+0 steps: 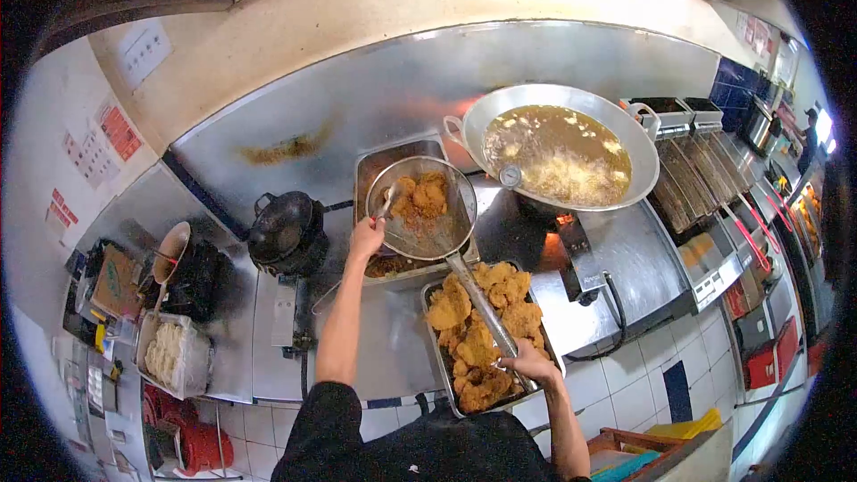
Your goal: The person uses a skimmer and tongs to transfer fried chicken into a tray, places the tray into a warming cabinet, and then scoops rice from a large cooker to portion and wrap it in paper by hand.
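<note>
My right hand [533, 363] is wrapped round the long metal handle of a large round strainer [433, 245], which passes over a tray of fried pieces. Several golden-brown breaded fried pieces [420, 198] lie in the mesh bowl, above a deep metal pan [370, 177]. At the strainer's left rim, my left hand [367, 236] is closed on a slim metal utensil [389, 200] that reaches toward the pieces; its exact kind is unclear. Below the handle, a rectangular metal tray [439, 359] is heaped with breaded fried pieces [486, 317].
A wide wok [644, 174] of bubbling oil stands over a flame [564, 219] at right, a round dial thermometer [511, 176] at its rim. Fryer baskets [701, 170] are further right. A black pot [286, 232] and a tub of pale food [192, 357] are at left.
</note>
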Available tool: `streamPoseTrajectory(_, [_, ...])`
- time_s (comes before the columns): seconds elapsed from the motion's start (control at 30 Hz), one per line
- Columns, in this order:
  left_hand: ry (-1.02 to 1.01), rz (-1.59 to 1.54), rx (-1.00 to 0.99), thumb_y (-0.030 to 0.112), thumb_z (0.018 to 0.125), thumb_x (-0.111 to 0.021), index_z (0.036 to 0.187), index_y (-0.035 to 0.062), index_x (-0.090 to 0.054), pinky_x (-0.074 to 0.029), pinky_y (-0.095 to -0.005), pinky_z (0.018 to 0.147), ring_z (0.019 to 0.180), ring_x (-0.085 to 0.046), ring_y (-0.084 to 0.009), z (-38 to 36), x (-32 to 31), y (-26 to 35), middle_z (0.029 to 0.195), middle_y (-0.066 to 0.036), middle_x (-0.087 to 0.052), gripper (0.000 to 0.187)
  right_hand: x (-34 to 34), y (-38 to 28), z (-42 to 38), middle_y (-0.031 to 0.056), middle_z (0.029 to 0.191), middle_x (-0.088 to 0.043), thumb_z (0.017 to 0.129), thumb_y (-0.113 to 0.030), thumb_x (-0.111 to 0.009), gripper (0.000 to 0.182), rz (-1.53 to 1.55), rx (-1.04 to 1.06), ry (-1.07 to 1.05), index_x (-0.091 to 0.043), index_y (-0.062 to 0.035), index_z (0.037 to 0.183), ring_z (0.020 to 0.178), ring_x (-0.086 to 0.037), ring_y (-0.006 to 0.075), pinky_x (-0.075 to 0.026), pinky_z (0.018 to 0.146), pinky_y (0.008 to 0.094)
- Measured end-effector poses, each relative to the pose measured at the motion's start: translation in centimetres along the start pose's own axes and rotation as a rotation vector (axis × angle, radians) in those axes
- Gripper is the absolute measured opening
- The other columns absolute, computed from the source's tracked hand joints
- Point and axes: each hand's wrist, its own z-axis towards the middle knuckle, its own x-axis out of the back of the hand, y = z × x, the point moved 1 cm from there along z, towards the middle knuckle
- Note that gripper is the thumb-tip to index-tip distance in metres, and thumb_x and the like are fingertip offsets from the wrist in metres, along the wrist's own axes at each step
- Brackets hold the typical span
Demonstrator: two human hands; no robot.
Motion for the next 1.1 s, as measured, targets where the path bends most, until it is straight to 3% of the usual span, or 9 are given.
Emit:
streamPoseTrajectory(0.1, [-0.202,-0.181,0.065,0.037,0.093,-0.053,0.121,0.0081,-0.051,-0.048,-0.0398,0.068,0.077,-0.063,-0.0261,1.3,-0.5,-0.2,0.088,-0.012,-0.065,0.04,0.1,1.0,0.6,0.003,0.075,-0.056,0.073,-0.013,-0.071,0.036,0.012,0.037,0.035,-0.056,0.002,0.103,0.071,-0.053,0.0126,-0.045,0.066,0.0307])
streamPoseTrajectory(0.27, [-0.134,-0.413,-0.102,0.03,0.095,-0.051,0.131,0.012,-0.046,-0.047,-0.0352,0.06,0.066,-0.059,-0.0177,2.3,-2.2,-2.9,0.087,-0.01,-0.063,0.041,0.3,3.1,1.7,0.0036,0.072,-0.057,0.074,-0.008,-0.068,0.036,-0.04,0.166,0.024,-0.054,0.0003,0.106,0.061,-0.057,0.0124,-0.047,0.051,0.0287])
streamPoseTrajectory(0.33, [-0.203,-0.447,0.029,0.024,0.096,-0.05,0.131,0.0168,-0.046,-0.042,-0.0297,0.046,0.054,-0.052,-0.0137,-1.3,0.4,-1.1,0.076,-0.005,-0.057,0.036,0.6,4.9,2.6,0.0033,0.07,-0.057,0.074,-0.007,-0.066,0.035,-0.008,0.074,0.006,-0.054,-0.0002,0.106,0.057,-0.056,0.0111,-0.046,0.048,0.0271])
streamPoseTrajectory(0.47, [-0.22,-0.791,-0.007,0.023,0.099,-0.047,0.13,0.0097,-0.047,-0.033,-0.0218,0.045,0.053,-0.042,-0.0051,-10.0,2.7,-0.3,0.067,0.003,-0.046,0.035,1.1,2.4,1.0,0.0033,0.069,-0.058,0.078,-0.013,-0.066,0.03,0.065,0.054,-0.009,-0.057,-0.0011,0.104,0.052,-0.053,0.0094,-0.045,0.047,0.0267])
streamPoseTrajectory(0.7, [-0.537,-0.664,0.113,0.029,0.097,-0.05,0.131,0.0086,-0.047,-0.03,-0.0197,0.045,0.054,-0.039,-0.0026,-27.5,5.3,-2.7,0.065,0.004,-0.045,0.039,3.2,0.7,1.2,0.003,0.071,-0.057,0.08,-0.019,-0.068,0.033,0.017,0.096,-0.062,-0.054,-0.0025,0.106,0.056,-0.055,0.0107,-0.046,0.052,0.0274])
streamPoseTrajectory(0.8, [-0.692,-0.643,0.115,0.027,0.096,-0.052,0.129,0.0047,-0.047,-0.036,-0.0204,0.05,0.059,-0.043,-0.0035,-31.2,4.0,-2.3,0.068,0.004,-0.049,0.041,3.2,0.0,1.5,0.0029,0.071,-0.056,0.082,-0.026,-0.068,0.034,0.002,0.047,-0.099,-0.055,-0.003,0.104,0.056,-0.054,0.0107,-0.045,0.051,0.0275])
streamPoseTrajectory(0.9, [-0.776,-0.541,-0.128,0.026,0.094,-0.053,0.125,0.0062,-0.051,-0.045,-0.0285,0.057,0.062,-0.056,-0.0136,-32.9,0.9,-0.6,0.072,-0.002,-0.059,0.037,2.8,1.3,2.4,0.0032,0.07,-0.056,0.084,-0.033,-0.068,0.038,-0.001,0.084,-0.086,-0.055,-0.0028,0.103,0.054,-0.054,0.0109,-0.045,0.05,0.028])
streamPoseTrajectory(0.97, [-0.806,-0.117,-0.261,0.026,0.091,-0.054,0.119,0.0104,-0.055,-0.048,-0.0388,0.066,0.073,-0.064,-0.0295,-32.5,-0.2,2.2,0.079,-0.011,-0.066,0.032,2.5,1.4,2.5,0.0028,0.066,-0.055,0.085,-0.037,-0.067,0.041,0.01,0.093,-0.034,-0.055,-0.0025,0.103,0.05,-0.052,0.0109,-0.044,0.046,0.0281])
streamPoseTrajectory(1.1, [-0.716,-0.016,-0.325,0.028,0.09,-0.054,0.116,0.0143,-0.057,-0.048,-0.0446,0.069,0.081,-0.063,-0.0381,-31.3,1.9,5.1,0.082,-0.017,-0.065,0.029,1.8,0.2,1.1,0.0011,0.06,-0.052,0.086,-0.038,-0.066,0.043,-0.03,0.087,0.02,-0.056,-0.001,0.105,0.045,-0.049,0.0107,-0.04,0.041,0.0275])
